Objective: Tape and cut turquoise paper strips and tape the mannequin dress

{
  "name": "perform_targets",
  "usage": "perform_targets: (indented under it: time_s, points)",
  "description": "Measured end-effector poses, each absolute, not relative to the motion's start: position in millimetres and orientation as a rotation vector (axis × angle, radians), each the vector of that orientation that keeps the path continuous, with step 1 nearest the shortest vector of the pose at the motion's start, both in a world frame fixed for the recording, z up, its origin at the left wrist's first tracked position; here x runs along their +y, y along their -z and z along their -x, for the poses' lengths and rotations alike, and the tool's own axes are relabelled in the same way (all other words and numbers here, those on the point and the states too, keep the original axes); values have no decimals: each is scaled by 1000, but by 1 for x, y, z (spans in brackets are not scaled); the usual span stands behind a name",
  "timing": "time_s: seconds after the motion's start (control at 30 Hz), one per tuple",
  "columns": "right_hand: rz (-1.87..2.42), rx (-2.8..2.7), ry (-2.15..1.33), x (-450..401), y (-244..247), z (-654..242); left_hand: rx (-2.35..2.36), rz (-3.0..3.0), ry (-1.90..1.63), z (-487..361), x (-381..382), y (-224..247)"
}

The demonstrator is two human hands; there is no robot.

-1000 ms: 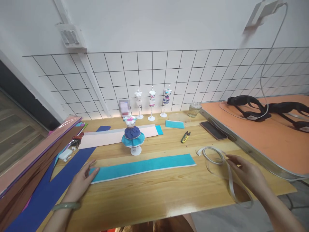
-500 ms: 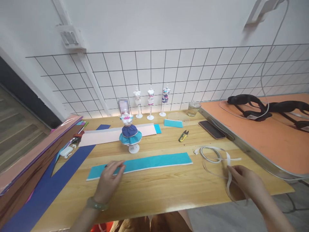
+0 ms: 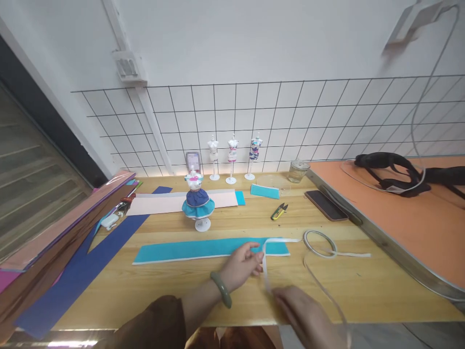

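Observation:
A long teal strip (image 3: 203, 248) with a white lower edge lies across the table. My left hand (image 3: 242, 264), a green bangle (image 3: 221, 289) on its wrist, is over the strip's right part, its fingers curled beside a thin white ribbon (image 3: 265, 266). The ribbon bends there and runs down to my right hand (image 3: 303, 310), which is blurred near the table's front edge with its fingertips closed on the ribbon. Right of the strip lies a ribbon roll (image 3: 319, 244), with loose ends trailing from it.
Behind stand a small dress form in a blue and teal skirt (image 3: 198, 203) and several other forms. Yellow snips (image 3: 279, 212), a phone (image 3: 326, 204), a glass (image 3: 298, 171) and a short teal piece (image 3: 265, 191) lie further right. Dark blue fabric (image 3: 83, 271) is at left.
My left hand has moved right along the teal strip to the ribbon. My right hand has come left and nearer, drawing the ribbon over the strip's right end. The view has shifted slightly.

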State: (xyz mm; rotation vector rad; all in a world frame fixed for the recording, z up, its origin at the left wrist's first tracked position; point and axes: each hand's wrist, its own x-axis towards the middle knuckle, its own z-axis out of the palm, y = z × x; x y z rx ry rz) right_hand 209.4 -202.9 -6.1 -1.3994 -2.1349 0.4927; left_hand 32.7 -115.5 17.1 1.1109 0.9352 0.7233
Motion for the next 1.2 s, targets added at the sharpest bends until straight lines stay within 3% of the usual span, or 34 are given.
perform_targets:
  time_s: [0.17,0.3,0.47,0.57,0.87,1.0,1.2]
  points:
    - [1303,-2213,-634,-216,1,-184,1018,-926,-578,-57,-102,-17]
    - [1371,-2156,-668,-206,-6,-212,1068,-977,-497,-61,-95,-17]
    - [1959,-1810,-203,-179,3,-275,1059,-1002,-425,-62,-90,-15]
    - [2177,-1702,-260,-169,14,-288,1069,-1011,-406,-64,-88,-13]
    - [1900,-1790,-555,-163,1,-264,968,-1021,-423,-60,-70,-21]
    - [1987,-1816,-357,-116,-25,-268,930,-985,-449,-59,-67,-21]
    - [2239,-1752,-331,-12,-32,-244,868,-968,-481,-60,-70,-17]
